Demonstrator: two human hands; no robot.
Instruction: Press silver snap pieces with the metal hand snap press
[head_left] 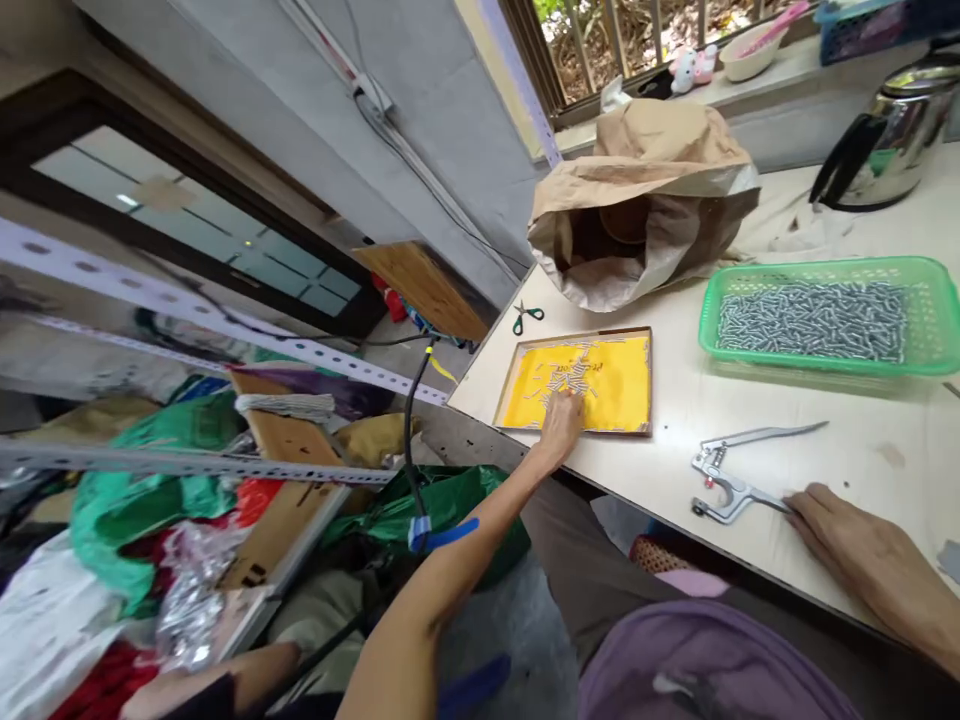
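Observation:
My left hand (561, 425) reaches into a shallow yellow-lined tray (626, 385) and its fingers rest on a small heap of short metal pins (570, 378); the fingertips are hidden among them, so what they hold is unclear. My right hand (844, 545) lies on the pale table with fingers curled at the lower handle of silver hand pliers (731, 470), whose jaws point left. A green plastic basket (937, 330) full of several more metal pins (814, 318) stands behind the pliers.
A crumpled brown paper bag (645, 200) lies open behind the tray, small green-handled scissors (527, 317) beside it. A steel kettle (892, 135) stands at the far right. Left of the table edge are perforated metal rails (187, 305), green bags and clutter.

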